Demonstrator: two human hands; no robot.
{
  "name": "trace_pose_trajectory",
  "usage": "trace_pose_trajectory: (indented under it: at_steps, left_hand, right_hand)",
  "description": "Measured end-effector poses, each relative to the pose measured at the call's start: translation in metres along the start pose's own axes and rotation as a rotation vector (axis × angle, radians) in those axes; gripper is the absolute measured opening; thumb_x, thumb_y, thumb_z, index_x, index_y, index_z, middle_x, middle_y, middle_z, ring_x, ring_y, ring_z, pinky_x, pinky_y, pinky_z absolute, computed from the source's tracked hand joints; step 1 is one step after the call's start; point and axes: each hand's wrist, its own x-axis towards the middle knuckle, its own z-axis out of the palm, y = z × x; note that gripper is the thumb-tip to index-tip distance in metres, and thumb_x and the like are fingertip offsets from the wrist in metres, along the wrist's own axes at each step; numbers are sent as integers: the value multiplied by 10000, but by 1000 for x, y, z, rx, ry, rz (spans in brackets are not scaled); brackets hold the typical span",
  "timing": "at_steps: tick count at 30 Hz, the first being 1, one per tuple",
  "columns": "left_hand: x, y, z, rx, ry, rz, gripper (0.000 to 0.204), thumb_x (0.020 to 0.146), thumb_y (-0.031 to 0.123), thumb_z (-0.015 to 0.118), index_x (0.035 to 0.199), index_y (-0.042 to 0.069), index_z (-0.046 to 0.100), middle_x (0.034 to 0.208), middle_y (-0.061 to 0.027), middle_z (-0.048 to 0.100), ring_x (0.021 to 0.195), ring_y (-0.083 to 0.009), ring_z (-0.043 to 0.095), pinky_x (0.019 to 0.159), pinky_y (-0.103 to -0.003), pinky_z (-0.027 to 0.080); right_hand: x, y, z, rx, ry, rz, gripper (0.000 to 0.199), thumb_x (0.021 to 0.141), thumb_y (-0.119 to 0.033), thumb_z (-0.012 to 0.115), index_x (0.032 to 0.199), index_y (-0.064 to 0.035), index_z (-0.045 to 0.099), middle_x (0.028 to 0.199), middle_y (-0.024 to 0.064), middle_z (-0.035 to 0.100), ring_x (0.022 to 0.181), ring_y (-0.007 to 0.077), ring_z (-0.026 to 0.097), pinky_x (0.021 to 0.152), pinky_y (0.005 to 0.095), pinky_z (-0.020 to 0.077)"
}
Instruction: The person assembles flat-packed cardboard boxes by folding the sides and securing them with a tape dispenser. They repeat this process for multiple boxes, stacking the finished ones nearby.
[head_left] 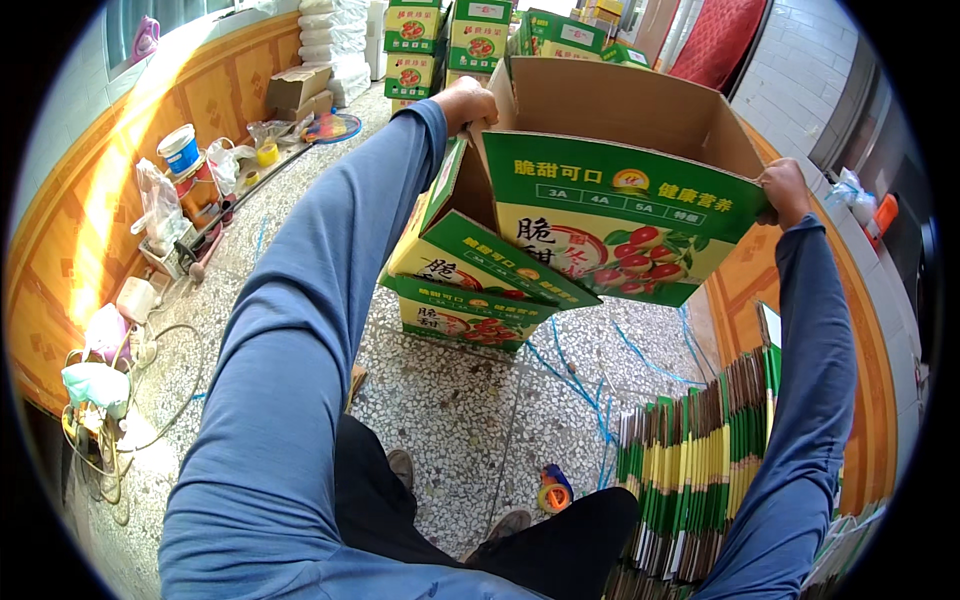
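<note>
I hold an open green and yellow cardboard fruit box (620, 215) up in front of me, its brown inside facing up. My left hand (466, 100) grips its far left corner at the top flap. My right hand (785, 190) clasps the right edge. Both arms wear blue sleeves. Below the held box stand two more green boxes (470, 290), stacked and tilted on the floor.
A bundle of flat folded cartons (700, 460) stands at the lower right. A tape roll (552, 494) lies by my feet. Stacked green boxes (450, 40) fill the back. Buckets, bags and tools (190, 170) line the left wall. Blue straps (590, 370) lie on the speckled floor.
</note>
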Motion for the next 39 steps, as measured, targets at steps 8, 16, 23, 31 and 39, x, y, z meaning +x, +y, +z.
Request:
trace_pose_trajectory:
  at_steps: [8, 16, 23, 31, 39]
  left_hand:
    - [-5, -106, 8, 447, 103, -389, 184, 740, 172, 637, 698, -6, 658, 749, -187, 670, 697, -277, 668, 630, -411, 503]
    - [-25, -132, 53, 459, 272, -338, 329, 780, 213, 505, 893, -31, 693, 997, -307, 638, 963, -454, 626, 836, -501, 495]
    - [-45, -139, 78, 404, 421, -298, 451, 880, 368, 518, 876, -65, 646, 893, -316, 634, 889, -457, 619, 776, -508, 459]
    - [-215, -190, 55, -127, 243, -341, 238, 861, 232, 625, 837, -4, 648, 709, -56, 632, 563, -124, 590, 447, -265, 451]
    - [-322, -125, 130, -501, -88, -687, 205, 882, 141, 563, 949, -44, 621, 768, -122, 658, 559, -163, 627, 437, -253, 475]
  right_hand:
    - [105, -76, 152, -1189, 171, -769, 141, 720, -149, 630, 583, -123, 652, 572, 98, 597, 517, 239, 598, 476, 412, 462]
    - [33, -107, 238, 21, 49, 258, 326, 806, -315, 595, 848, -19, 725, 952, 229, 688, 934, 354, 671, 802, 421, 536]
    - [-27, -92, 236, 569, 94, 346, 523, 880, -457, 577, 1045, 35, 636, 1014, 271, 653, 924, 396, 637, 786, 429, 499]
    - [-313, -45, 78, -296, 188, 279, 223, 714, -222, 678, 781, -27, 594, 853, 195, 619, 847, 353, 599, 723, 494, 462]
    - [-536, 5, -29, -659, -81, 863, 709, 841, -598, 571, 1276, -38, 548, 1205, 197, 539, 1140, 371, 507, 891, 508, 446]
